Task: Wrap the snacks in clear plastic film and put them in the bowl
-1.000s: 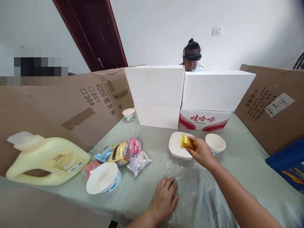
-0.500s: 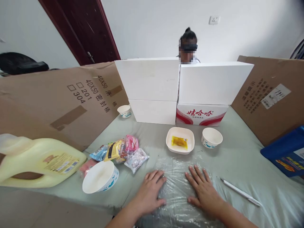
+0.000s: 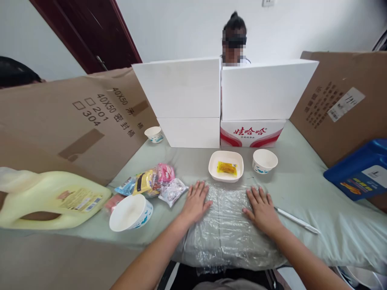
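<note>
A clear plastic sheet (image 3: 225, 225) lies wrinkled over the near part of the table and hangs past its front edge. My left hand (image 3: 196, 203) rests flat on its left side, fingers stretched forward. On the right side my right hand (image 3: 261, 209) is also flat, with fingers spread. Just beyond the sheet is a cream square tray (image 3: 213, 172) with a yellow packet (image 3: 227, 168) in it. Beside the tray stands a white paper bowl (image 3: 265, 162) with a blue pattern. A white pen (image 3: 298, 220) lies close to my right hand.
Snack packets (image 3: 151, 181) and a tilted paper bowl (image 3: 131, 213) are at the left, near a pale yellow jug (image 3: 54, 197) on its side. White boxes (image 3: 184, 92) form a wall at the back; a person (image 3: 235, 36) is behind them. A blue bottle (image 3: 359, 171) leans at the right.
Both hands have slid forward and slightly apart over the plastic sheet. The view has tipped downward, showing the table's front edge and my lap.
</note>
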Available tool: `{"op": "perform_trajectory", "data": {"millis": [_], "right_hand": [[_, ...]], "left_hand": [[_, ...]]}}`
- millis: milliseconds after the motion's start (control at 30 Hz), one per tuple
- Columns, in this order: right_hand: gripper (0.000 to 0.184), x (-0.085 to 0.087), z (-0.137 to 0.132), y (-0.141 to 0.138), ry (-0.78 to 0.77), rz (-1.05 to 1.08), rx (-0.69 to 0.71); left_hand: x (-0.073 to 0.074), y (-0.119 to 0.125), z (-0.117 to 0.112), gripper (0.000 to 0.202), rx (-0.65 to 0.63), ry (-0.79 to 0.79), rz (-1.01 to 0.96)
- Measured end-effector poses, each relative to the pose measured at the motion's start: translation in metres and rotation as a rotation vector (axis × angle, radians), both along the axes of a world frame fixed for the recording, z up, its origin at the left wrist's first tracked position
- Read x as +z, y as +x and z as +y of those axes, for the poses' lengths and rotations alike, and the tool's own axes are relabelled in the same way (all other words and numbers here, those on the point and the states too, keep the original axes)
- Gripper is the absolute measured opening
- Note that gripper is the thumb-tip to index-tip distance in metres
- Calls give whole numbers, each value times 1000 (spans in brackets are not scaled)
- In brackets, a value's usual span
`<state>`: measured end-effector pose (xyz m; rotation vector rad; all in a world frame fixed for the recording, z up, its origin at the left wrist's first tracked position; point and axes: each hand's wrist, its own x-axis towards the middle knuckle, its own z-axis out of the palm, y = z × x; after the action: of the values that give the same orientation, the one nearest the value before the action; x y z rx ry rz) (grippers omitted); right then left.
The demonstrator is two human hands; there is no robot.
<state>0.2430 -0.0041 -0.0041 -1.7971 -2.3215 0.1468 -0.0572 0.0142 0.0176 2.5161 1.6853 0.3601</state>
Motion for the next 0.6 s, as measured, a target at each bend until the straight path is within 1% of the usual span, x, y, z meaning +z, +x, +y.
{"op": "perform_trajectory", "data": {"millis": [33, 67, 100, 167, 200, 233, 267, 300, 367, 400, 467, 533, 600], "right_hand": [[63, 4, -8, 9, 17, 48, 23], [58, 11, -18, 18, 22, 103, 72], [55, 18, -28, 28, 11, 159, 144], [59, 31, -51, 44, -65, 235, 308], [65, 35, -63, 51, -118, 245, 381], [72, 37, -74, 55, -166, 241, 436], [74, 37, -85, 58, -198, 230, 469], [68, 35, -93, 59, -215, 222, 479], [41, 31, -107, 56, -216, 234, 453], [31, 29, -111, 53, -213, 257, 429], [26, 30, -116, 45, -226, 340, 399], [23, 34, -118, 40, -282, 471, 363], [22, 39, -116, 36, -351, 619, 256]], "left_hand": [[3, -8, -10, 44, -4, 44, -39], [6, -16, -22, 39, -38, 85, -86], [8, -23, -37, 34, -108, 119, -136], [9, -35, -71, 31, -322, 112, -192], [8, -40, -87, 37, -432, 94, -203], [6, -43, -101, 44, -512, 70, -196], [3, -44, -113, 49, -568, 49, -172], [0, -44, -121, 51, -598, 33, -149], [-3, -39, -129, 52, -597, 1, -127], [-3, -35, -129, 49, -584, -20, -148], [2, -27, -126, 36, -548, -96, -280], [9, -21, -120, 22, -441, -216, -488], [15, -18, -113, 18, -239, -305, -673]]}}
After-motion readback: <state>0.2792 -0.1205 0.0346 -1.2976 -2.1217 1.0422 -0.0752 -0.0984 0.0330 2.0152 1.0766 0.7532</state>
